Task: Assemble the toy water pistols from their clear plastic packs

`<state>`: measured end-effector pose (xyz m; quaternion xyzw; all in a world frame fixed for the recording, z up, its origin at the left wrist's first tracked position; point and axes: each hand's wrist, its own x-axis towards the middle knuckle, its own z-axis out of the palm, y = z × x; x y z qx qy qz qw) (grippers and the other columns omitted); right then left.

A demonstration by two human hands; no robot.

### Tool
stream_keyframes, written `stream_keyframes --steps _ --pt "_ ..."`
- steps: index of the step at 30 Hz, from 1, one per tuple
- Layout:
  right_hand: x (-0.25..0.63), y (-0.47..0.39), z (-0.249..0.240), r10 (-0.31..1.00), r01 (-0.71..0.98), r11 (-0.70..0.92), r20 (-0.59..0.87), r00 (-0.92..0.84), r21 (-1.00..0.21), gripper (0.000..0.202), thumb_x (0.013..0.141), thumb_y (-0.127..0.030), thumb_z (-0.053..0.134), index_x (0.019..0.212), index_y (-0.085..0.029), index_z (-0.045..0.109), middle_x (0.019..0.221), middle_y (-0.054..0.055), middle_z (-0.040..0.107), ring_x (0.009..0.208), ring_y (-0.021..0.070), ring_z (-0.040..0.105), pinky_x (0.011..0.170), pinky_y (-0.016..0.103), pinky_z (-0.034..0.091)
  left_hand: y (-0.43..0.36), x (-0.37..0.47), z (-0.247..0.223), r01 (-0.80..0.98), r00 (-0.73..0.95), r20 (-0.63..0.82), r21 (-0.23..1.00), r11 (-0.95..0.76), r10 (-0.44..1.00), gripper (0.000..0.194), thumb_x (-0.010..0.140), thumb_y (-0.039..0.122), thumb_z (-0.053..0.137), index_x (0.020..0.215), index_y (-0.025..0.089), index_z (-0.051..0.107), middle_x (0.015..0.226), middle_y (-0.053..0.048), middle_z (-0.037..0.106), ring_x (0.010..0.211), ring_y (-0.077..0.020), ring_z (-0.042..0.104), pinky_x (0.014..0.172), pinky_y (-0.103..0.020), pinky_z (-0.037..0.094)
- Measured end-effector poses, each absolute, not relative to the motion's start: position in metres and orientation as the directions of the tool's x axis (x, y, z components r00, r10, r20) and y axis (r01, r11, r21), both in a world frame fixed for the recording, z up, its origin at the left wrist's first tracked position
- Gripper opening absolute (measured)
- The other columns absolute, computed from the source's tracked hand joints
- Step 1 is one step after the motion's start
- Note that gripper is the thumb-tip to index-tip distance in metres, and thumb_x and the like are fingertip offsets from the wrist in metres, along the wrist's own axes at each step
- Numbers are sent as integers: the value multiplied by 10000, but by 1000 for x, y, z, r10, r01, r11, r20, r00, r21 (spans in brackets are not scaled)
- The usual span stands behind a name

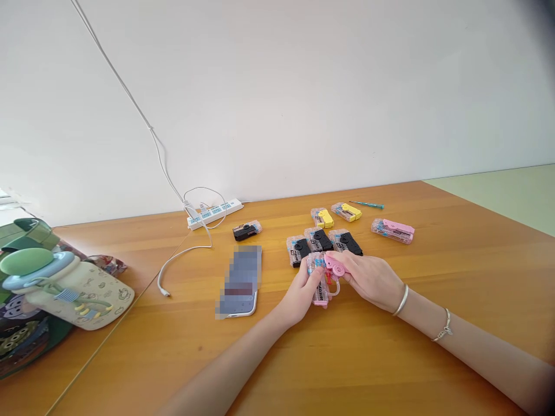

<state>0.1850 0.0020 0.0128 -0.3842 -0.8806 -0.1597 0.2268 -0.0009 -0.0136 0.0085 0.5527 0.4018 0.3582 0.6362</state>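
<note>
A clear and pink folding toy water gun is held between both hands above the table, partly unfolded, with a red trigger and a curved guard showing. My left hand grips its clear body from the left, thumb across it. My right hand has its fingers closed on the pink hinged part at the top right. Just beyond the hands lie three folded black toy water guns, a left one, a middle one and a right one; the right one is partly covered by my right hand.
Farther back are two yellow toy guns, a pink one, another black one and a teal screwdriver. A phone lies left of my hands. A power strip, white cable and bottle are further left.
</note>
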Motion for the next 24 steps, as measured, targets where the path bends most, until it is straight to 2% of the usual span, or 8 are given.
stream_keyframes --steps 3,8,15,21,24 --pt "184 1 13 615 758 647 530 -584 85 330 903 -168 280 1179 -159 462 854 45 668 618 147 629 471 240 413 -15 0 10 -34 415 -126 987 154 901 370 857 501 413 1095 219 390 730 26 541 580 -102 574 538 -218 484" --pt "184 2 10 637 758 652 560 -530 -23 333 905 -171 262 1197 -169 423 956 79 654 748 171 654 526 253 484 -18 -1 10 -79 434 -98 986 146 896 391 862 495 418 1143 226 373 732 20 569 659 -120 594 637 -241 498" --pt "186 6 5 620 720 682 623 -476 -128 323 902 -185 319 1219 -209 378 1007 83 639 844 201 652 646 312 530 -17 -1 10 -224 486 -72 953 204 871 508 827 507 494 1209 216 330 804 -4 579 679 -124 591 707 -295 493" --pt "193 7 6 659 749 640 623 -421 -172 300 893 -214 361 1189 -223 408 1082 73 644 884 204 651 651 300 517 -17 2 10 -220 415 -83 957 189 906 481 813 521 495 1158 219 352 727 15 561 612 -121 565 617 -269 478" --pt "199 10 9 690 792 570 651 -316 -220 282 900 -270 377 1171 -213 430 1039 72 664 824 199 659 641 289 505 -21 1 9 -95 408 -68 989 117 910 408 835 508 440 1127 229 380 727 18 550 591 -122 558 535 -233 447"
